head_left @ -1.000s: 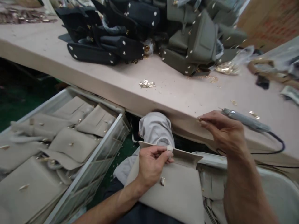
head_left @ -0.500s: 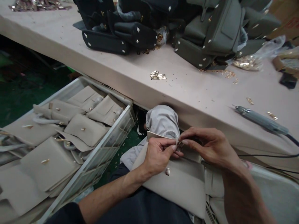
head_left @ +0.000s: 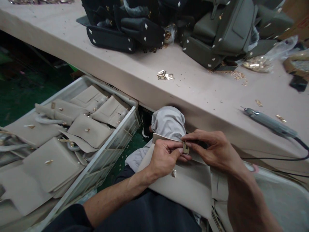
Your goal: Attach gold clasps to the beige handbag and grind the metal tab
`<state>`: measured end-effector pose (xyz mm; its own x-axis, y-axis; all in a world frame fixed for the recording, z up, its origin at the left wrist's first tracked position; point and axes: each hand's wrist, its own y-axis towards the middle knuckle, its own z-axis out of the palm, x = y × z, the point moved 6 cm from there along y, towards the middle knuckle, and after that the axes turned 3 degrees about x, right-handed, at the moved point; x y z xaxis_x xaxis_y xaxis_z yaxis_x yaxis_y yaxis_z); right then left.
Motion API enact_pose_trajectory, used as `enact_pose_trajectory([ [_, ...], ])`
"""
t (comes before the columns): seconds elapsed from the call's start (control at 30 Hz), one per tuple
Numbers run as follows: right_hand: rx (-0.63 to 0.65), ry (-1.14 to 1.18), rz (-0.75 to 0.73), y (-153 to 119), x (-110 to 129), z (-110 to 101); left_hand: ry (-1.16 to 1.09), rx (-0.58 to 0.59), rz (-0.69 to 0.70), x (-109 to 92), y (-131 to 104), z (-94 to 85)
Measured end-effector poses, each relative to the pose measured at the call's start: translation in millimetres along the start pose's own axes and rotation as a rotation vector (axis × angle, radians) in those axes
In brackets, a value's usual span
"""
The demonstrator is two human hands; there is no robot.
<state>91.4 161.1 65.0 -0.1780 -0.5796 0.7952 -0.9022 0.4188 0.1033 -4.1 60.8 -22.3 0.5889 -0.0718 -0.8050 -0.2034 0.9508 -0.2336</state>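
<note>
A beige bag (head_left: 185, 190) lies across my lap, with a small metal fitting on its front. My left hand (head_left: 166, 158) pinches the edge of the bag's raised flap between thumb and fingers. Against that edge, the thumb and index finger of my right hand (head_left: 210, 146) grip a small gold metal plate (head_left: 185, 148) with an opening in it. The fingertips of both hands are close together at the plate. The underside of the flap is partly hidden by my fingers.
Left of my legs, a white crate (head_left: 113, 146) holds several beige bags. On the table (head_left: 145, 83) are black bags (head_left: 111, 40), dark green bags (head_left: 202, 53), loose gold plates (head_left: 164, 75) and an electric screwdriver (head_left: 270, 122) with a cable. Another pale container (head_left: 280, 187) stands at right.
The gold plate between my fingers has turned and shows its face more clearly. My right hand has shifted slightly up and left. The view has moved a little.
</note>
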Motion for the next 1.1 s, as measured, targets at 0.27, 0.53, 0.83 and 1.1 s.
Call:
enact_pose_trajectory([
  [0.27,-0.037,-0.002,-0.002,-1.3,3.4,3.8,0.009,0.006,-0.014,0.7,-2.0,0.0],
  [0.53,-0.058,-0.071,-0.062,-3.0,8.9,8.1,0.000,0.013,-0.005,-2.3,-5.8,1.2],
  [0.83,-0.161,-0.058,-0.024,-11.4,-3.4,13.3,-0.065,-0.045,-0.010,3.1,-0.8,0.3],
  [1.1,-0.288,-0.057,-0.101,-20.0,-7.1,21.4,-0.145,-0.145,-0.091,18.2,-0.1,1.6],
])
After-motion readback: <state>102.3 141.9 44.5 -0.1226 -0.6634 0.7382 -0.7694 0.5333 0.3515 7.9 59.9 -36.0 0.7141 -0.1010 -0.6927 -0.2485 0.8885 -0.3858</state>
